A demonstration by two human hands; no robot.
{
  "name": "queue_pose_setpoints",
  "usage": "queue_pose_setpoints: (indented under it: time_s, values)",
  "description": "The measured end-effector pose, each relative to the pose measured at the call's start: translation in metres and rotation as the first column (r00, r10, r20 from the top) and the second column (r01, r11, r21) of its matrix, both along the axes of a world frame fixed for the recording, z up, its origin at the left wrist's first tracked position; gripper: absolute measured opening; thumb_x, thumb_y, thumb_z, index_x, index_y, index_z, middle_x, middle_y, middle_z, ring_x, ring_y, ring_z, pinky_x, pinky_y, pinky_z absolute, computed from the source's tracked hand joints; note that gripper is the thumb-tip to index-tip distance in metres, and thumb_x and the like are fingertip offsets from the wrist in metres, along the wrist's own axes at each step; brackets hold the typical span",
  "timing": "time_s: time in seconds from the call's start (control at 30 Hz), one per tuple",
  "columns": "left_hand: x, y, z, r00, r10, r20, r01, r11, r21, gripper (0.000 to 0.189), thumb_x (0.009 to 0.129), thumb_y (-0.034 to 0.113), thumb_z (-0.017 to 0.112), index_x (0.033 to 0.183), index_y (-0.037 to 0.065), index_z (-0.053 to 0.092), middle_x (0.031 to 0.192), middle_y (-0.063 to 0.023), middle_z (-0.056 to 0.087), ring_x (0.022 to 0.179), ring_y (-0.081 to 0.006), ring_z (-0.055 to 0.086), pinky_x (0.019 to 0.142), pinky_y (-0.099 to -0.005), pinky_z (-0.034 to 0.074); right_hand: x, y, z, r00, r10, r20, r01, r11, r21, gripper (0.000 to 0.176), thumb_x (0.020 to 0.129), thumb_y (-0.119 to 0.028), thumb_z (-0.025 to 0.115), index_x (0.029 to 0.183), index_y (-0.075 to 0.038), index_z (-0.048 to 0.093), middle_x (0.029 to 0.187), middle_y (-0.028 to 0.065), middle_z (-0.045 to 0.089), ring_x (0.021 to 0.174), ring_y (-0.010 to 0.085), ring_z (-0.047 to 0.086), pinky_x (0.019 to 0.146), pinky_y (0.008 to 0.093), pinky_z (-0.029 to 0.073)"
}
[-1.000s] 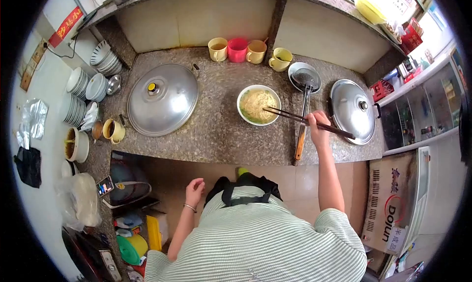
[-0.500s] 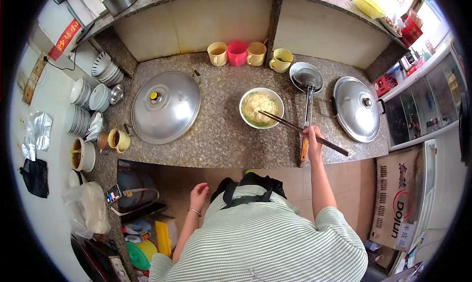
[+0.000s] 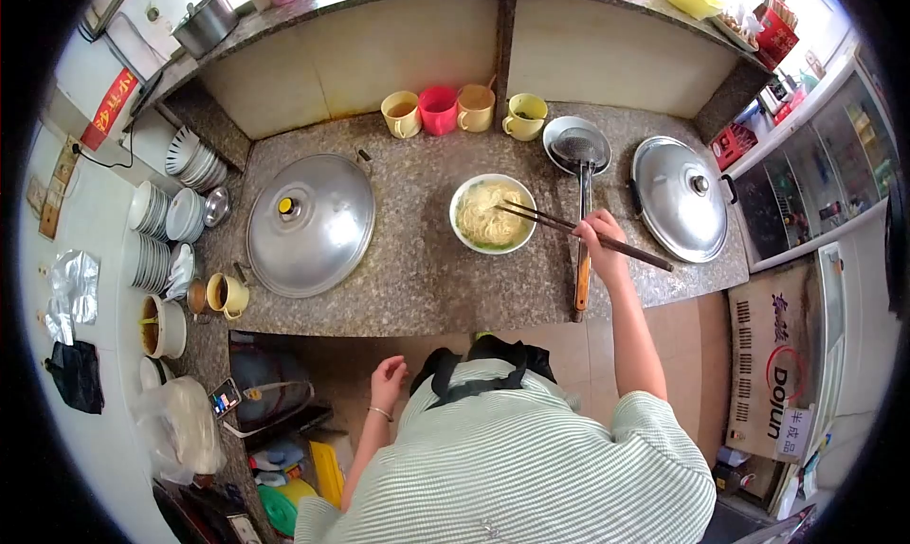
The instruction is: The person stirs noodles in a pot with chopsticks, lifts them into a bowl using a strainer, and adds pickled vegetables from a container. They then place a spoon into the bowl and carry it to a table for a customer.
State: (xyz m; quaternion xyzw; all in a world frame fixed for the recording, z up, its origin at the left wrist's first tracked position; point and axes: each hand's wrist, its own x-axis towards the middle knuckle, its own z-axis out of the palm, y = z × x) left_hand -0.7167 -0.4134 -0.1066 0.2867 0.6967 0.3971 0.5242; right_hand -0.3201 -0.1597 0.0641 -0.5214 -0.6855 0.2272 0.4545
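1. The speckled, stone-like counter runs beneath the white bowl.
2. Left of the bowl lies a broad, domed metal lid, dull-shiny, with a yellow-topped knob.
3. Right of the bowl, a smaller, glossier domed lid has a dark knob.
4. Between the bowl and that lid, a wire-mesh strainer stretches its metal shaft and wooden grip.
5. The bowl is round and smooth, just beyond the tips of the right hand's fingers, on their left.
6. Inside it, thin, pale-yellow noodles form a moist tangle, with green bits around the edge.
7. Right of the bowl, the right hand grips long, dark chopsticks, their tips in the noodles.
8. Nearer the person than the bowl, the left hand hangs loosely curled, partly open.
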Motion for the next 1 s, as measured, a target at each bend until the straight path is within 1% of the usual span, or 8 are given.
queue_pose_setpoints:
  time_s: [0.27, 0.37, 0.4, 0.43, 0.53, 0.57, 0.87, 1.0]
  values:
    - [-0.024, 0.072, 0.166, 0.945, 0.221, 0.241, -0.312, 0.831, 0.46, 0.023, 0.091, 0.025, 0.052, 0.083, 0.004, 0.055, 0.071, -0.0035, 0.054, 0.066, -0.0133, 0.051, 0.069, -0.0308, 0.046, 0.014, -0.012, 0.012, 1.0, 0.004, 0.021, -0.004, 1.0, -0.024, 0.013, 0.081, -0.009, 0.061, 0.072, 0.0, 0.063, 0.078, 0.0085, 0.053, 0.072, 0.0201, 0.056, 0.065, 0.0317, 0.045]
    - [-0.016, 0.092, 0.296, 0.781, -0.128, 0.611, -0.502, 0.454, 0.737, 0.04, 0.088, 0.048, 0.049, 0.077, 0.01, 0.05, 0.064, -0.0019, 0.045, 0.064, -0.0169, 0.042, 0.087, -0.0403, 0.036, 0.035, -0.021, 0.023, 0.999, -0.02, -0.044, 0.02, 1.0, -0.002, 0.014, 0.082, -0.005, 0.058, 0.072, 0.002, 0.063, 0.08, 0.009, 0.054, 0.077, 0.0181, 0.055, 0.069, 0.0292, 0.044]
    - [-0.005, 0.09, 0.34, 0.76, -0.403, 0.51, -0.421, 0.292, 0.859, 0.031, 0.081, 0.036, 0.064, 0.07, 0.012, 0.047, 0.064, 0.0015, 0.049, 0.067, -0.0139, 0.05, 0.079, -0.0376, 0.043, 0.049, -0.027, 0.022, 0.99, -0.066, -0.123, 0.062, 0.997, -0.041, 0.016, 0.083, -0.004, 0.054, 0.071, 0.003, 0.062, 0.08, 0.0084, 0.054, 0.074, 0.0163, 0.053, 0.068, 0.0282, 0.044]
    - [-0.001, 0.082, 0.373, 0.442, -0.744, 0.501, -0.419, 0.323, 0.849, 0.031, 0.074, 0.023, 0.073, 0.061, 0.014, 0.046, 0.057, 0.0013, 0.055, 0.052, -0.0124, 0.052, 0.062, -0.0314, 0.048, 0.059, -0.032, 0.02, 0.945, -0.139, -0.297, 0.126, 0.99, -0.064, 0.021, 0.087, -0.006, 0.051, 0.071, 0.002, 0.061, 0.081, 0.0066, 0.054, 0.072, 0.0148, 0.052, 0.066, 0.0259, 0.043]
    - [-0.009, 0.063, 0.419, 0.561, -0.812, -0.159, -0.456, -0.464, 0.76, 0.028, 0.071, 0.023, 0.079, 0.076, 0.003, 0.059, 0.068, -0.0049, 0.061, 0.061, -0.0161, 0.059, 0.053, -0.0289, 0.046, 0.11, -0.055, -0.018, 0.602, -0.372, -0.706, 0.321, 0.923, -0.213, 0.023, 0.096, -0.021, 0.047, 0.086, -0.003, 0.056, 0.083, 0.0044, 0.056, 0.075, 0.0138, 0.055, 0.071, 0.0283, 0.048]
    - [-0.009, 0.059, 0.429, 0.593, -0.767, -0.243, -0.345, -0.515, 0.785, 0.028, 0.071, 0.023, 0.078, 0.077, 0.003, 0.059, 0.069, -0.0051, 0.061, 0.061, -0.0162, 0.059, 0.054, -0.0292, 0.046, 0.136, -0.061, -0.048, 0.451, -0.417, -0.789, 0.365, 0.893, -0.263, 0.025, 0.095, -0.027, 0.048, 0.088, -0.004, 0.055, 0.083, 0.0036, 0.055, 0.075, 0.015, 0.056, 0.072, 0.0298, 0.049]
    - [0.01, 0.06, 0.48, 0.624, -0.67, -0.403, 0.044, -0.485, 0.873, 0.028, 0.074, 0.024, 0.076, 0.082, 0.002, 0.061, 0.074, -0.0071, 0.063, 0.064, -0.0179, 0.06, 0.059, -0.0319, 0.048, 0.161, -0.068, -0.219, -0.395, -0.454, -0.798, 0.267, 0.775, -0.573, 0.051, 0.087, -0.046, 0.056, 0.104, 0.002, 0.052, 0.104, 0.0168, 0.057, 0.097, 0.0286, 0.057, 0.087, 0.0397, 0.05]
    - [0.009, 0.064, 0.482, 0.605, -0.664, -0.44, 0.108, -0.479, 0.871, 0.028, 0.075, 0.025, 0.074, 0.084, 0.001, 0.062, 0.077, -0.0079, 0.064, 0.065, -0.0187, 0.06, 0.062, -0.033, 0.049, 0.135, -0.013, -0.197, -0.303, -0.486, -0.82, -0.007, 0.861, -0.508, 0.076, 0.085, -0.043, 0.061, 0.133, 0.005, 0.029, 0.129, 0.0207, 0.042, 0.118, 0.0306, 0.046, 0.102, 0.0405, 0.04]
